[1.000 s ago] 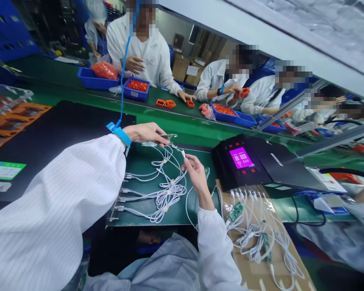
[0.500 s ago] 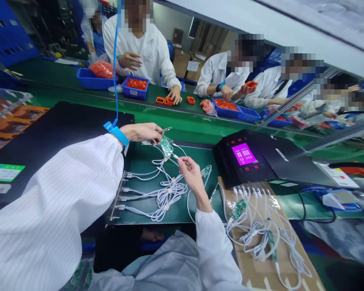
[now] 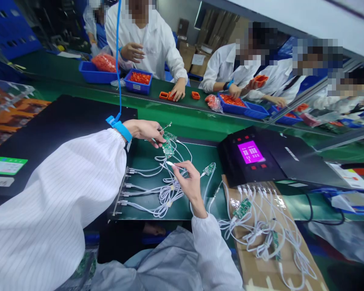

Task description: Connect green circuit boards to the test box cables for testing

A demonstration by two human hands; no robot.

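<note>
My left hand (image 3: 148, 131) grips a green circuit board (image 3: 168, 148) between thumb and fingers, above the far part of the green work surface (image 3: 206, 150); my right hand (image 3: 188, 180) pinches a white cable plug (image 3: 170, 163) just below the board's lower end, and I can't tell whether the two touch. The green-and-white label (image 3: 6, 165) on the black box (image 3: 79, 121) to my left is too small to read, as are the white characters on the purple screen (image 3: 250, 152). Coiled white cables (image 3: 170, 196) lie near the front edge, their other ends at connectors along the left edge. Green surface shows between my right hand and the black device (image 3: 269, 149) bearing the screen. My left forearm reaches across, wrist banded in blue; my right rises from below, fingers pointing left.
</note>
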